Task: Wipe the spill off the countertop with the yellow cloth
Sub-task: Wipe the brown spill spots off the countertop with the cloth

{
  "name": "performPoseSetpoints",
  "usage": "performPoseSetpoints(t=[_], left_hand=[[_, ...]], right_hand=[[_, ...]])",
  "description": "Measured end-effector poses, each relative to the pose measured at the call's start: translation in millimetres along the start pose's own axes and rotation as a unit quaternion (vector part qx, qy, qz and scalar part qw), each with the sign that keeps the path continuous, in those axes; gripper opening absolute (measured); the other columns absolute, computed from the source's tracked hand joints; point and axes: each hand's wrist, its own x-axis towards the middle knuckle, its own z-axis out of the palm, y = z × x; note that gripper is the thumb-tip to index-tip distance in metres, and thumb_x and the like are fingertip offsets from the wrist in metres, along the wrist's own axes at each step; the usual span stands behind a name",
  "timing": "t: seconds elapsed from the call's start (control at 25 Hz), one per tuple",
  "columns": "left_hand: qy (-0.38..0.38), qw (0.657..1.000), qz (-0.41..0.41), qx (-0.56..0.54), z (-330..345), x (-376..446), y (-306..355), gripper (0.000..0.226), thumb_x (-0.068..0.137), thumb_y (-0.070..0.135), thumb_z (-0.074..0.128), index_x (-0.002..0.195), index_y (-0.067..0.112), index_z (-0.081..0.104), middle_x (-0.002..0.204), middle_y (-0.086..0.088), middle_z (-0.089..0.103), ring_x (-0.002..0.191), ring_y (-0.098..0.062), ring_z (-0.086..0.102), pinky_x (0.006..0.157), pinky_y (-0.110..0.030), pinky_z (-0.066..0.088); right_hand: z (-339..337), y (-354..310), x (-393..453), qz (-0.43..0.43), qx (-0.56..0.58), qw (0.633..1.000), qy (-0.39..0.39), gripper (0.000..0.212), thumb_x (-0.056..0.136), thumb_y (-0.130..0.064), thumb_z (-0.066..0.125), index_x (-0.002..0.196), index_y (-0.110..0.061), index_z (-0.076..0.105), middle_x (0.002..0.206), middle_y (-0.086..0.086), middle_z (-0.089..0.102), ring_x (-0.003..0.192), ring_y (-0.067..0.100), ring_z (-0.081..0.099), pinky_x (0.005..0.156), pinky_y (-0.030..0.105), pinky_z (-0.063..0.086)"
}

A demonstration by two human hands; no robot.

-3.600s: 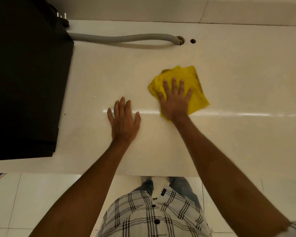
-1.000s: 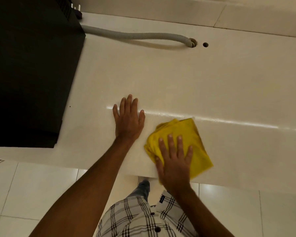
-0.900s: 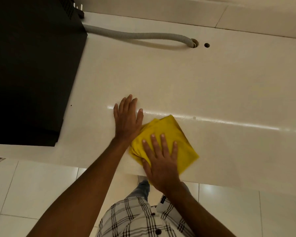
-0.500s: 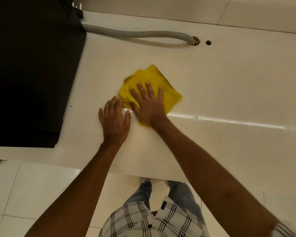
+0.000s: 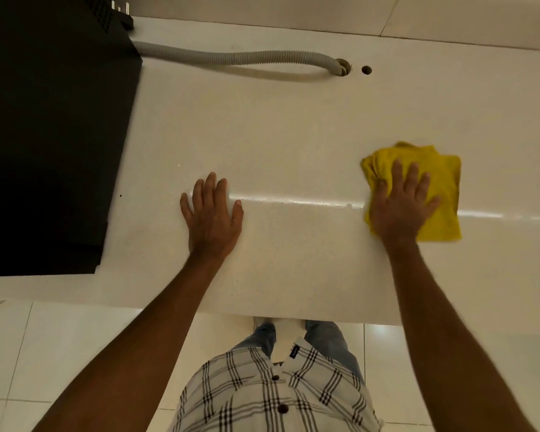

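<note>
A folded yellow cloth (image 5: 443, 194) lies flat on the white countertop (image 5: 293, 135), to the right of centre. My right hand (image 5: 399, 204) presses down on the cloth's left half with its fingers spread, palm flat. My left hand (image 5: 212, 213) rests flat on the bare countertop well to the left of the cloth, fingers apart and holding nothing. A small droplet (image 5: 349, 206) sits on the bright reflection line just left of the cloth. I cannot make out any larger spill on the surface.
A large black appliance (image 5: 50, 135) fills the counter's left side. A grey ribbed hose (image 5: 237, 57) runs from it along the back to a hole (image 5: 343, 67), with a smaller hole (image 5: 366, 69) beside. The counter's front edge (image 5: 262, 316) is near my body; tiled floor below.
My right hand has swept the cloth from beside my left hand far to the right across the counter. The left hand has stayed flat in about the same place.
</note>
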Motion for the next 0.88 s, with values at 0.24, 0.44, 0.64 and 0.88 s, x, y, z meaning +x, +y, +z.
performPoseSetpoints(t=[0.24,0.44,0.64,0.88], left_hand=[[-0.004,1.000,-0.001,0.009,-1.2,-1.5,1.6,0.058,0.103,0.048,0.035,0.150,0.015,0.041,0.162,-0.011,0.039,0.150,-0.034,0.036,0.121,-0.062,0.023],[-0.001,1.000,0.004,-0.010,-3.2,-3.7,1.1,0.056,0.103,0.042,0.037,0.150,0.014,0.043,0.162,-0.011,0.039,0.150,-0.035,0.035,0.122,-0.061,0.021],[-0.002,1.000,0.011,-0.013,-0.4,-4.1,-0.7,0.055,0.103,0.041,0.039,0.151,0.014,0.041,0.162,-0.012,0.039,0.150,-0.036,0.035,0.122,-0.062,0.022],[0.007,1.000,0.014,-0.008,4.6,-2.2,-1.1,0.056,0.103,0.044,0.037,0.150,0.015,0.040,0.160,-0.013,0.041,0.149,-0.036,0.036,0.120,-0.062,0.025]], right_hand=[[30.8,-102.3,-123.4,-0.079,0.015,0.996,-0.029,0.067,0.105,-0.055,0.028,0.167,-0.029,0.020,0.176,0.009,0.015,0.162,0.042,0.009,0.125,0.073,0.006],[40.7,-90.2,-182.5,-0.319,0.003,0.947,-0.034,0.068,0.104,-0.060,0.032,0.166,-0.036,0.016,0.176,0.001,0.017,0.164,0.034,0.009,0.125,0.069,0.012],[18.3,36.0,-154.5,-0.173,-0.037,0.984,-0.023,0.064,0.105,-0.060,0.026,0.165,-0.040,0.019,0.176,-0.002,0.020,0.163,0.030,0.015,0.128,0.065,0.014],[-23.8,95.0,-39.9,0.046,-0.005,0.998,-0.041,0.070,0.100,-0.056,0.024,0.165,-0.031,0.024,0.175,0.007,0.020,0.162,0.038,0.014,0.125,0.073,0.010]])
